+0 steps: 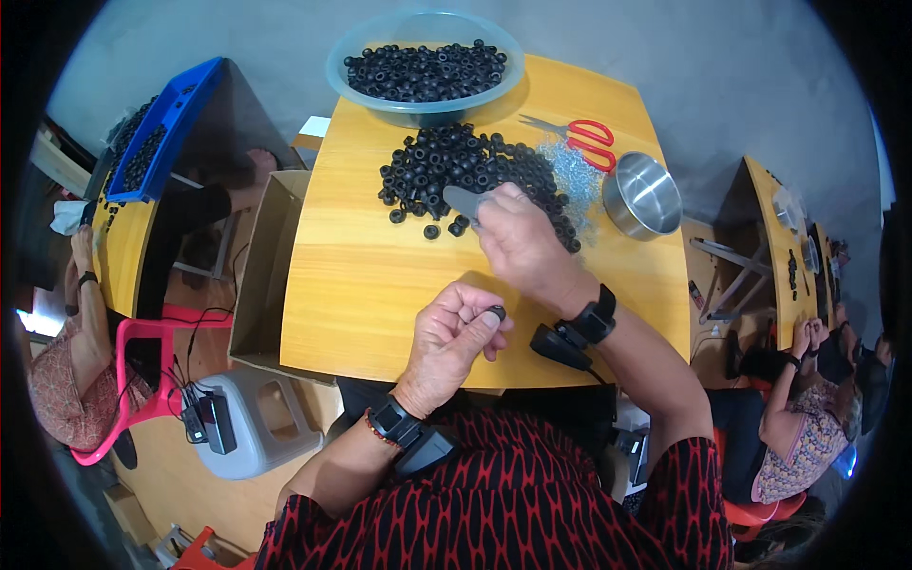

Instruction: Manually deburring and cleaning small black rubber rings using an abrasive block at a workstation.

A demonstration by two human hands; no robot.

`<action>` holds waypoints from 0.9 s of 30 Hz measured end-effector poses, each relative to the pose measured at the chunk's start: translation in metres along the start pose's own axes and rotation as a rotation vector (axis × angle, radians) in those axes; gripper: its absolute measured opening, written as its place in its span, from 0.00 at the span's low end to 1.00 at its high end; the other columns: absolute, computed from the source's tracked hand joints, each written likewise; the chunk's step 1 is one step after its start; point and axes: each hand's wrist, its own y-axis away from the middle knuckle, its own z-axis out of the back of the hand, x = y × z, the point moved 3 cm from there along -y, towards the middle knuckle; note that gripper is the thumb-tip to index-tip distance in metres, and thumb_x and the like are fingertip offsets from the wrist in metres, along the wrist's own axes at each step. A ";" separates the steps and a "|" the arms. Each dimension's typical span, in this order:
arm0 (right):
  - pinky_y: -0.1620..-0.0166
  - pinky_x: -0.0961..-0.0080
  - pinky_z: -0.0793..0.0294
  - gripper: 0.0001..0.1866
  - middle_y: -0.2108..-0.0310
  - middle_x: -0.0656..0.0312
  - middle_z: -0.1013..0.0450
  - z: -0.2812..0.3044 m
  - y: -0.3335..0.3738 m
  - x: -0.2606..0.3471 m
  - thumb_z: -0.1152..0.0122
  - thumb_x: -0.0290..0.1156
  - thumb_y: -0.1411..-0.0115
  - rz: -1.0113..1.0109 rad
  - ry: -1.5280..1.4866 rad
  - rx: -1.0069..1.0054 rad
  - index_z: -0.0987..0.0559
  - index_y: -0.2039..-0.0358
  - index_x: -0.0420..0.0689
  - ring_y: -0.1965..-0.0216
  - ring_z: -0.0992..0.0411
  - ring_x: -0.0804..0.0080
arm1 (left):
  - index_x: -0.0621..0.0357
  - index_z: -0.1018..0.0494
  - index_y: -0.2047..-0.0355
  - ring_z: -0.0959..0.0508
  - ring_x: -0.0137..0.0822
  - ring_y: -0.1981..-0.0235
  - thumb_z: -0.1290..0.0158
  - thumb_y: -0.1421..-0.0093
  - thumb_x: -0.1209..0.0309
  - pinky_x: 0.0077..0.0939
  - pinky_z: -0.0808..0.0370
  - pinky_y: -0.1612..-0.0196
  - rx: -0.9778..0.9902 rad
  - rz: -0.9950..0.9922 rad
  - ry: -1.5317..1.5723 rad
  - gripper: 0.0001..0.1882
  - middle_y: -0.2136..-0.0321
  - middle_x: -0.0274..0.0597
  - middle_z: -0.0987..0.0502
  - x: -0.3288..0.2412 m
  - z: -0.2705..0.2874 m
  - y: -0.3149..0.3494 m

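Note:
My left hand (454,334) is closed near the table's front edge, pinching a small black round piece (497,312) between thumb and fingertips. Farther forward, my right hand (521,237) grips a flat grey blade-like tool (463,200); its handle is hidden in the fist. The blade's rounded tip reaches over the near side of a pile of black round pieces (446,166), many with a hole in the middle. Beside that pile, to the right, lies a heap of tiny clear or silvery bits (568,180), too small to name.
A translucent basin (344,81) of black pieces stands at the table's back. Red-handled scissors (591,144) and a steel bowl (627,220) are on the right. An open cardboard box (271,256) adjoins the table's left edge. People sit at tables on both sides.

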 end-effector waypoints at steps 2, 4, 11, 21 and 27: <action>0.60 0.60 0.29 0.06 0.71 0.50 0.30 -0.006 0.002 -0.004 0.46 0.17 0.50 0.039 0.039 0.002 0.27 0.70 0.36 0.63 0.32 0.49 | 0.60 0.30 0.54 0.21 0.26 0.70 0.49 0.31 0.74 0.18 0.24 0.68 0.003 0.007 0.003 0.08 0.65 0.41 0.20 -0.001 -0.001 0.001; 0.59 0.61 0.28 0.07 0.71 0.51 0.30 -0.007 0.003 -0.001 0.46 0.17 0.50 0.076 0.076 0.009 0.25 0.68 0.36 0.63 0.32 0.50 | 0.60 0.30 0.54 0.21 0.25 0.70 0.49 0.31 0.73 0.18 0.24 0.67 0.011 0.023 0.025 0.08 0.65 0.41 0.20 -0.001 -0.001 0.001; 0.58 0.61 0.27 0.07 0.70 0.51 0.28 0.005 0.029 0.010 0.46 0.17 0.50 0.087 0.147 0.058 0.24 0.68 0.34 0.60 0.30 0.51 | 0.59 0.30 0.54 0.21 0.26 0.70 0.49 0.31 0.73 0.19 0.24 0.68 0.004 0.036 0.031 0.08 0.65 0.42 0.20 0.000 0.002 0.000; 0.63 0.65 0.29 0.14 0.70 0.55 0.29 0.025 0.038 -0.006 0.39 0.19 0.47 -0.202 -0.053 -0.009 0.20 0.58 0.39 0.64 0.30 0.57 | 0.60 0.30 0.54 0.20 0.28 0.69 0.49 0.32 0.75 0.19 0.24 0.67 -0.030 -0.020 0.076 0.07 0.65 0.43 0.20 -0.001 0.002 -0.001; 0.60 0.63 0.30 0.08 0.70 0.55 0.30 0.006 0.034 0.001 0.38 0.21 0.51 0.019 0.128 0.048 0.23 0.68 0.38 0.64 0.32 0.55 | 0.60 0.30 0.54 0.20 0.28 0.69 0.49 0.32 0.75 0.20 0.24 0.67 -0.021 -0.016 0.082 0.07 0.65 0.43 0.20 -0.001 0.001 -0.002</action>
